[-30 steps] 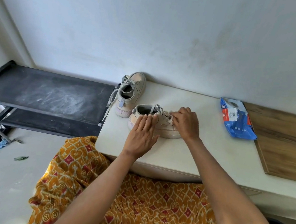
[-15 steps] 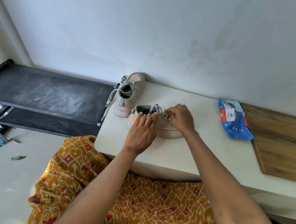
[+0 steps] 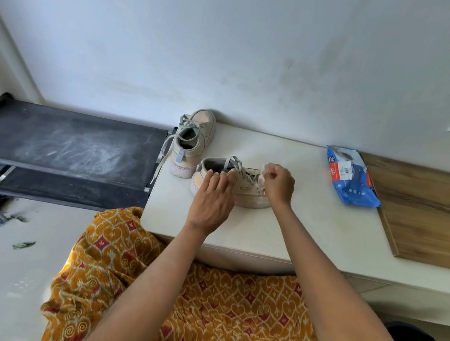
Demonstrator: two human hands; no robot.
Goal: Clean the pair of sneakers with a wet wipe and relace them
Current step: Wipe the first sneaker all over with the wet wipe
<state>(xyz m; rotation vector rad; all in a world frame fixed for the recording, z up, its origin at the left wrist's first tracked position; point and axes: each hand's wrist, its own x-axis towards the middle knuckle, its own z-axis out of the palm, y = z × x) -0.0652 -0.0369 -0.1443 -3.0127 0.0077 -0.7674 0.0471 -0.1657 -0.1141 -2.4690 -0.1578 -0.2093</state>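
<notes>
The near shoe (image 3: 233, 183) lies from 9 to 3 o'clock, left hand (image 3: 212, 200) flat on its heel, right hand (image 3: 277, 185) squeezing a wipe (image 3: 262, 173) at its toe.

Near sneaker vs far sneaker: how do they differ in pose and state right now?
The near sneaker lies toe to the right; the far sneaker by the wall points its toe away, heel toward the camera. The near one is handled: the left hand rests on its side while the right hand holds a white wipe at its front. The far one is untouched, a lace hanging off the table edge. Both are pale, laced and upright.
</notes>
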